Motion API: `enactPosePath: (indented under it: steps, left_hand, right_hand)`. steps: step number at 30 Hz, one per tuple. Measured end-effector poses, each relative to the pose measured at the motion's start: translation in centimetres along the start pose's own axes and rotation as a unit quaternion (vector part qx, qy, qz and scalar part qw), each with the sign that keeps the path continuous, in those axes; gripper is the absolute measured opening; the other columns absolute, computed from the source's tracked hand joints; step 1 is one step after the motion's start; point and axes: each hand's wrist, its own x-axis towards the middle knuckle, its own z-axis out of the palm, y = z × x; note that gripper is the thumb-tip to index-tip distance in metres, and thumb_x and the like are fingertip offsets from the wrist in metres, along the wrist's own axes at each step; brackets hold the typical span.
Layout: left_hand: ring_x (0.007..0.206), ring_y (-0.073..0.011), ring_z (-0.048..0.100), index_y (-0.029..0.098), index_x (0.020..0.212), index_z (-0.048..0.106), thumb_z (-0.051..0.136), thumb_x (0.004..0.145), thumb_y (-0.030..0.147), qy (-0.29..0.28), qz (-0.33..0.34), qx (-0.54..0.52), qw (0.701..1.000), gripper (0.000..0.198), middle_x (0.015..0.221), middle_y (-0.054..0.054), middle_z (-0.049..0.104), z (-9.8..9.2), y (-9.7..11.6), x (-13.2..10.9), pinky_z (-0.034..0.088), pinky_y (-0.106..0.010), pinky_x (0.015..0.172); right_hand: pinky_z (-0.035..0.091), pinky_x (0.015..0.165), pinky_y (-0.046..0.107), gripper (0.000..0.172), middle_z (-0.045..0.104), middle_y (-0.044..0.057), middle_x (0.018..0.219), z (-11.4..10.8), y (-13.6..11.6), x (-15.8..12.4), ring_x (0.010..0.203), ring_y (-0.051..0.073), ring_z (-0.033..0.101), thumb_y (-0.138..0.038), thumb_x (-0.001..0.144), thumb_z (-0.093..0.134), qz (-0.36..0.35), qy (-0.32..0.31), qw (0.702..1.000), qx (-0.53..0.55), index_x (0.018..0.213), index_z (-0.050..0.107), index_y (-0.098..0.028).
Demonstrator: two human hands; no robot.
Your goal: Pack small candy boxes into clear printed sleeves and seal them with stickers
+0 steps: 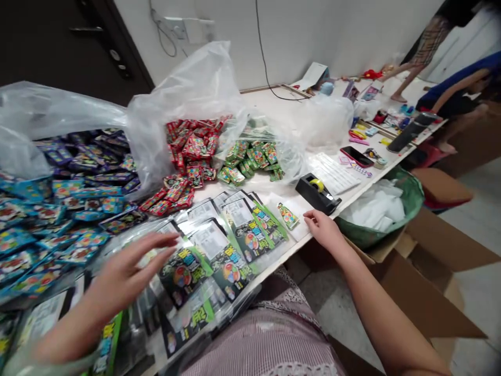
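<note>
My left hand (131, 271), slightly blurred, hovers over clear bags with black-and-green printed cards (188, 271). Its thumb and fingers are stretched out and apart, with nothing between them. At the table's front edge is my right hand (321, 228), fingers drawn together and curled; whatever is in them, if anything, is hidden. Just left of it a small green packet (287, 216) lies on a white sheet, apart from the fingertips. More printed bags (248, 235) overlap in rows between my hands.
Loose blue packets (82, 224), purple packets (90, 156), red packets (193, 141) and green packets (254, 156) spill from plastic bags. A black tape dispenser (317, 193), a phone (356, 156) and a dark bottle (410, 133) stand rightward. Open cardboard boxes (422, 292) flank the table; people are beyond.
</note>
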Motion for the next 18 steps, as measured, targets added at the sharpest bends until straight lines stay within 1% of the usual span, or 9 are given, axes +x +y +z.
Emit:
enactPosePath:
  steps: [2, 4, 5, 6, 9, 11, 13, 16, 18]
  left_hand:
    - [0.092, -0.0225, 0.067, 0.029, 0.101, 0.067, 0.055, 0.083, 0.049, -0.074, 0.034, -0.049, 0.995, 0.029, 0.101, -0.001, 0.072, 3.7, 3.1, 5.2, 0.054, -0.034, 0.084]
    - [0.092, -0.0230, 0.067, 0.023, 0.098, 0.069, 0.054, 0.084, 0.048, -0.124, 0.060, -0.080, 0.987, 0.032, 0.100, -0.005, 0.073, 7.9, 6.2, 10.0, 0.053, -0.034, 0.082]
    - [0.093, -0.0226, 0.067, 0.021, 0.099, 0.069, 0.053, 0.085, 0.045, -0.133, 0.068, -0.084, 0.985, 0.032, 0.101, -0.006, 0.073, 9.9, 7.5, 12.0, 0.053, -0.034, 0.084]
    - [0.094, -0.0219, 0.067, 0.020, 0.099, 0.069, 0.051, 0.086, 0.041, -0.128, 0.076, -0.079, 0.986, 0.030, 0.102, -0.006, 0.072, 11.9, 8.5, 13.8, 0.052, -0.034, 0.086]
    - [0.100, -0.0206, 0.064, 0.019, 0.099, 0.068, 0.050, 0.088, 0.032, -0.117, 0.093, -0.045, 0.988, 0.025, 0.106, -0.006, 0.071, 16.5, 10.1, 17.7, 0.048, -0.032, 0.090]
    - [0.095, -0.0218, 0.065, 0.018, 0.095, 0.068, 0.051, 0.088, 0.030, -0.116, 0.081, -0.014, 0.990, 0.022, 0.100, -0.007, 0.071, 18.5, 10.1, 19.3, 0.048, -0.032, 0.086]
    - [0.086, -0.0245, 0.064, 0.016, 0.091, 0.067, 0.060, 0.081, 0.031, -0.123, 0.064, 0.026, 0.990, 0.019, 0.090, -0.008, 0.070, 19.6, 9.7, 20.3, 0.049, -0.034, 0.077]
    - [0.080, -0.0273, 0.062, 0.015, 0.087, 0.065, 0.078, 0.062, 0.032, -0.156, 0.063, 0.079, 0.983, 0.033, 0.082, -0.008, 0.068, 20.1, 9.1, 20.5, 0.047, -0.034, 0.070]
    - [0.082, -0.0277, 0.061, 0.017, 0.086, 0.065, 0.082, 0.057, 0.034, -0.176, 0.079, 0.102, 0.976, 0.037, 0.084, -0.007, 0.067, 20.1, 8.8, 20.1, 0.046, -0.033, 0.070]
  right_hand:
    - [0.046, 0.079, 0.037, 0.021, 0.067, 0.012, 0.099, 0.1, 0.5, 0.0, 0.083, 0.023, 0.062, -0.022, 0.087, 0.050, 0.008, 0.005, 0.999, -0.032, 0.100, 0.064, -0.014]
    - [0.046, 0.079, 0.035, 0.023, 0.068, 0.011, 0.101, 0.3, 0.5, 0.1, 0.086, 0.023, 0.063, -0.022, 0.089, 0.050, 0.011, 0.005, 0.998, -0.057, 0.106, 0.063, -0.015]
    - [0.046, 0.079, 0.034, 0.024, 0.068, 0.010, 0.101, 0.4, 0.4, 0.1, 0.088, 0.023, 0.063, -0.022, 0.090, 0.050, 0.010, 0.004, 0.998, -0.068, 0.108, 0.063, -0.016]
    - [0.046, 0.079, 0.033, 0.024, 0.068, 0.010, 0.101, 0.5, 0.3, 0.2, 0.089, 0.023, 0.063, -0.021, 0.091, 0.049, 0.009, 0.003, 0.997, -0.078, 0.110, 0.063, -0.016]
    - [0.044, 0.085, 0.032, 0.022, 0.067, 0.010, 0.105, 0.5, -0.1, 0.7, 0.099, 0.023, 0.062, -0.019, 0.092, 0.050, -0.004, -0.003, 0.995, -0.104, 0.108, 0.064, -0.016]
    - [0.043, 0.089, 0.034, 0.024, 0.065, 0.013, 0.112, 0.6, -0.3, 1.1, 0.104, 0.025, 0.060, -0.020, 0.092, 0.051, -0.007, -0.002, 0.993, -0.120, 0.112, 0.063, -0.014]
    - [0.043, 0.089, 0.037, 0.030, 0.063, 0.015, 0.114, 0.7, -0.3, 1.6, 0.106, 0.028, 0.059, -0.023, 0.091, 0.055, -0.001, 0.001, 0.991, -0.132, 0.118, 0.060, -0.012]
    - [0.044, 0.085, 0.038, 0.036, 0.065, 0.015, 0.108, 1.0, -0.1, 2.2, 0.101, 0.029, 0.060, -0.025, 0.088, 0.059, 0.013, -0.004, 0.991, -0.132, 0.121, 0.059, -0.012]
    - [0.046, 0.082, 0.035, 0.034, 0.067, 0.010, 0.101, 1.2, 0.1, 2.6, 0.096, 0.026, 0.062, -0.024, 0.088, 0.060, 0.020, -0.009, 0.993, -0.119, 0.120, 0.059, -0.014]
